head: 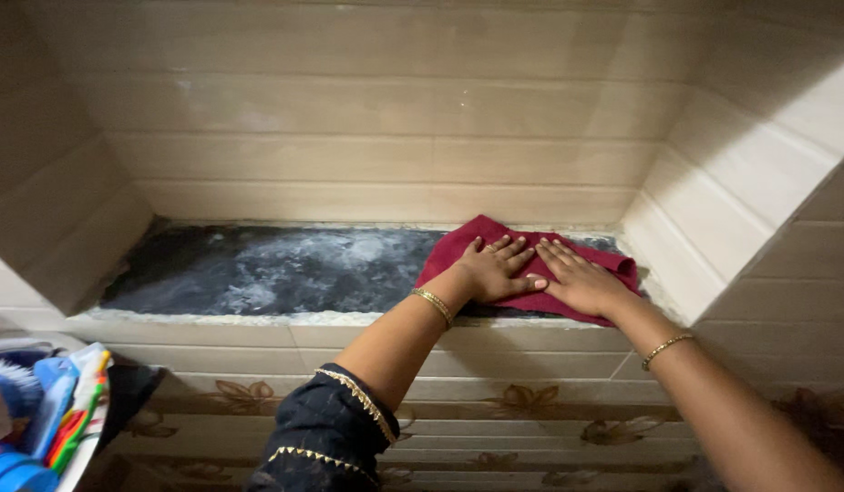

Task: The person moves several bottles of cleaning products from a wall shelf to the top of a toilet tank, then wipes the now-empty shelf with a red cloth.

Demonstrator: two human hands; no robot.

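Item: maroon cloth [495, 244], one piece, woven or terry by the look of it, folded or bunched into a rough pad. Location: on the dark stone shelf [258, 269] of a tiled wall niche, at the shelf's right end, close to the right side wall [714, 219] and near the back wall [385, 173].

Contact: left hand [497, 271] lies flat on the cloth, palm down, fingers together and extended toward the back wall. Right hand [581, 281] lies flat just beside it, also palm down, fingers close together; the two hands touch at their inner edges. Neither hand pinches or grips; both press from above. A gold bangle shows on each wrist; the left forearm ends in a dark sleeve [326, 437] with gold trim.

Handling, as judged: light, soft and limp; it will fold and drag rather than keep its shape. Not fragile. Likely to slide readily over the smooth stone under flat pressure, less so where the surface is wet or gritty. Best held by palm pressure across its middle, or lifted by pinching a free edge or the corner nearest the back wall.

Shelf surface left of the cloth: streaked with whitish, cloudy residue [285, 260]. Front ledge edge is rough and pale.

Also present: basket of brushes and coloured plastic items [39, 410], well to the left of the cloth and below the shelf.
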